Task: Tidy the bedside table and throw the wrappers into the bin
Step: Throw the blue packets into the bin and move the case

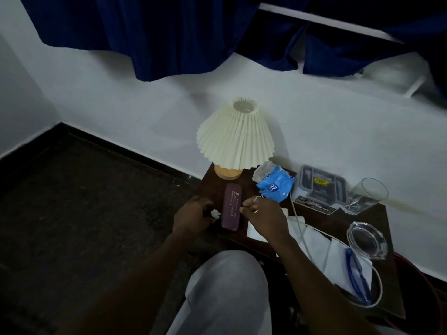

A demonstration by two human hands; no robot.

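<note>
1. The dark brown bench (350, 226) stands against the white wall.
2. A crumpled blue wrapper (275, 187) with white lettering lies flat toward the bench's back.
3. A clear wrapper (262, 170), scrunched, touches the blue wrapper's rear edge.
4. A small white wrapper (215, 214), crumpled, sits pinched in the left hand (193, 215) at the bench's left edge.

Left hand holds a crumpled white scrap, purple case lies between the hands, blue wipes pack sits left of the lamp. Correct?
In the head view the blue wipes pack sits right of the lamp, not left. The rest stands: the left hand holds the white scrap and the purple case lies between it and the right hand.
</note>
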